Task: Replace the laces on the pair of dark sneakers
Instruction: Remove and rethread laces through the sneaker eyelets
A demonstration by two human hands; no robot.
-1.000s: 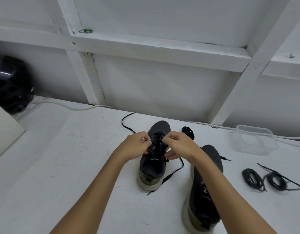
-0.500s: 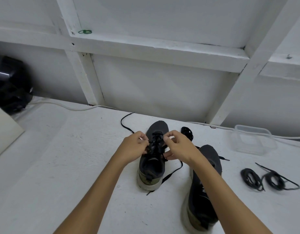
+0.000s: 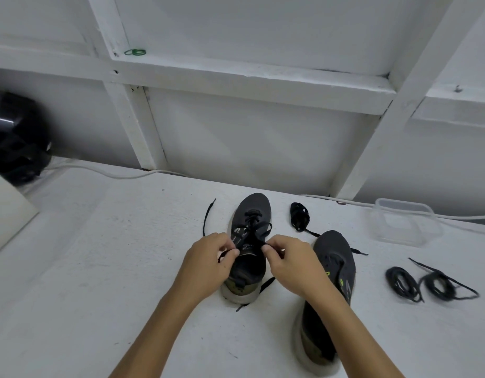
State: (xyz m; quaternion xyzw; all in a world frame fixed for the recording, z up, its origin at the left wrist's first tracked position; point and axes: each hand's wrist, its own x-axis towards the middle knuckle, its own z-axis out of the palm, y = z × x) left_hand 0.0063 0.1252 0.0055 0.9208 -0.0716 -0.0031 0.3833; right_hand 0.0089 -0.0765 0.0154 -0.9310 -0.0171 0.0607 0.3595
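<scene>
Black helmet-like object (image 3: 16,137) far left by wall; green rubber band (image 3: 135,52) on beam. Left hand (image 3: 208,257) pinches black lace (image 3: 256,236) at left sneaker (image 3: 249,241), centre of white table (image 3: 99,268). Right hand (image 3: 289,264) pinches same lace opposite. Second sneaker (image 3: 331,290) just right, under right forearm. Lace bundle (image 3: 300,216) behind; two coiled laces (image 3: 427,283) and clear container (image 3: 405,222) far right

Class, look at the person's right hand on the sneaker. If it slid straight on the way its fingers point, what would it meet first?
The right hand points left across the sneaker, pinching its lace. It would probably meet the left hand first, just across the tongue, though depth is unclear.
</scene>
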